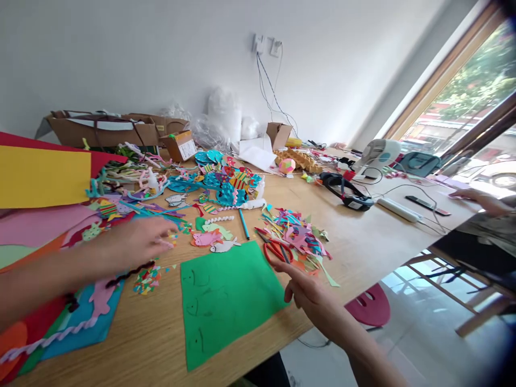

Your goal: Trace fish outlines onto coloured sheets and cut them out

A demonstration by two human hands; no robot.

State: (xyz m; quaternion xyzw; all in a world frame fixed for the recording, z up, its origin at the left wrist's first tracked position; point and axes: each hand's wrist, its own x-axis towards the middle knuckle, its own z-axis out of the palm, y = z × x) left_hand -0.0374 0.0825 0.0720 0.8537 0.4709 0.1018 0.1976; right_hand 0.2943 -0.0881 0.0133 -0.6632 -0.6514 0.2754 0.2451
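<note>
My left hand (147, 239) reaches in over small paper scraps (147, 279) on the left. It is smeared by motion, so I cannot make out whether its fingers hold anything. On the right, my right hand (304, 287) has its index finger stretched to the handles of red-handled scissors (278, 251), while the other fingers curl loosely. The scissors lie by a pile of coloured paper strips (300, 231). Between my hands is a green paper sheet (234, 301) with pencilled fish outlines along its left side. Pink and white paper fish (207, 238) lie just beyond it, near a blue pen (244, 223).
Coloured sheets (44, 177) stack at the left. Behind are cardboard boxes (105, 129), pipe cleaners and decorated blue paper pieces (229, 188). A headset (346, 191), a power strip (400, 209) and a white fan (377, 156) stand right. Another person's hand (470, 194) rests at the far right.
</note>
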